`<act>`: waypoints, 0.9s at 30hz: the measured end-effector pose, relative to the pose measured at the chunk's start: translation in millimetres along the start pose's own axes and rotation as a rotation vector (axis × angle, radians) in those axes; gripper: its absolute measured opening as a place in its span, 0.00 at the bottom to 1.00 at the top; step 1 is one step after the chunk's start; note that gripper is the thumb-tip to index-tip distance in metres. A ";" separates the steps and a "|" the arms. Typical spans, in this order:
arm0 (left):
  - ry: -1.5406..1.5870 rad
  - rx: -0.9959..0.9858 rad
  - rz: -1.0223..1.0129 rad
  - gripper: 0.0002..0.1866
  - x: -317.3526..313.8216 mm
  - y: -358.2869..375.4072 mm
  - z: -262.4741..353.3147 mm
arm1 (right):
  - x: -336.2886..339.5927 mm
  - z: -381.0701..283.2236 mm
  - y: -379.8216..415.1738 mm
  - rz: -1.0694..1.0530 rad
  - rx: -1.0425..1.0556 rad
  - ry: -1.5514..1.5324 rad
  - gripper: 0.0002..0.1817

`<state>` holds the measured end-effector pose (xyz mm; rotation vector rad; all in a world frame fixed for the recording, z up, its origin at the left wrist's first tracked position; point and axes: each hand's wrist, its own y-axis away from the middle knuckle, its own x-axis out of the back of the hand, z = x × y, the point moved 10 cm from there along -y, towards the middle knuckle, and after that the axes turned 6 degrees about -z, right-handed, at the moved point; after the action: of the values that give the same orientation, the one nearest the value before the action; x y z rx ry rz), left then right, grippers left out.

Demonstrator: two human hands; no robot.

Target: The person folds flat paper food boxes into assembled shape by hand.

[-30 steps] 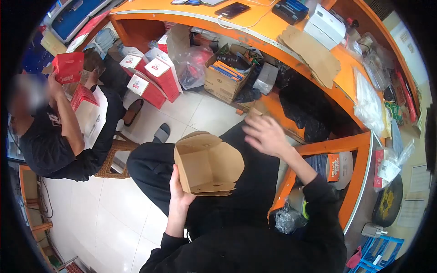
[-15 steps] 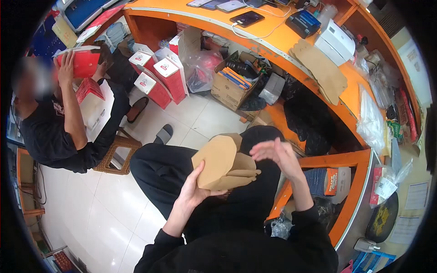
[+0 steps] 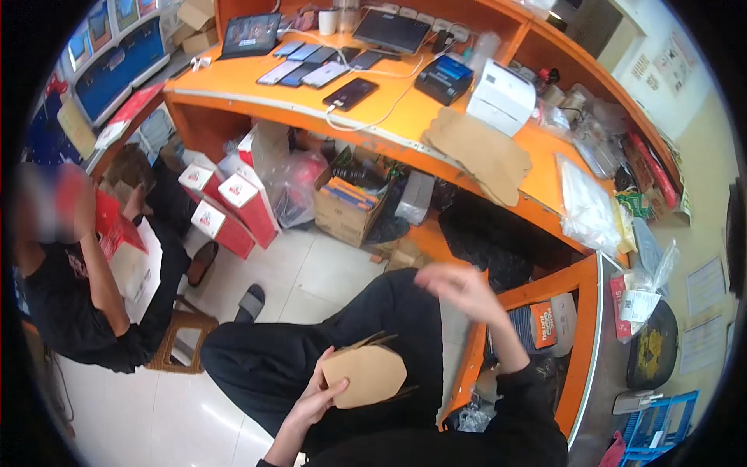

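My left hand (image 3: 317,395) grips a brown kraft-cardboard food box (image 3: 364,375) above my lap, thumb on its flat, rounded panel. Several thin flap edges stick out behind that panel; the rest of the box is hidden beneath. To the right and farther forward, my right hand (image 3: 461,291) is raised over my knee, apart from the box. Its fingers look stretched out, slightly blurred, with nothing visible in them.
An orange counter (image 3: 233,82) holds phones (image 3: 350,94), a white printer (image 3: 502,95) and flat brown cardboard (image 3: 478,154). Beneath stands a carton (image 3: 342,214). Red-and-white boxes (image 3: 247,204) stand on the floor near a seated person (image 3: 85,311) handling red cardboard (image 3: 117,226).
The view has tilted up, showing more of the counter. The box has turned, its rounded panel now facing up, and sits lower in view. My right hand is farther from it.
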<state>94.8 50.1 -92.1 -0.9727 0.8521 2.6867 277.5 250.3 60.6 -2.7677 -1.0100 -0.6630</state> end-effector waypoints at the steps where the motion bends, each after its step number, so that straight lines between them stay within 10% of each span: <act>1: -0.023 0.007 0.002 0.43 0.7 0.4 3.3 | 42.1 -13.7 -6.4 0.222 0.094 0.205 0.11; 4: -0.118 0.082 -0.002 0.43 3.0 3.3 1.9 | 133.5 -24.0 -33.3 0.547 0.186 0.491 0.13; 11: -0.259 0.326 -0.017 0.35 6.1 22.6 -21.4 | 214.5 71.3 -119.4 0.270 -0.079 0.833 0.33; 27: -0.436 0.049 0.097 0.29 56.4 46.0 48.5 | 223.8 88.0 -133.4 0.138 -0.071 0.620 0.09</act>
<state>9.7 37.2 -76.1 -0.3166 0.8781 2.7801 376.6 506.4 75.8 -2.3845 -0.6603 -1.4260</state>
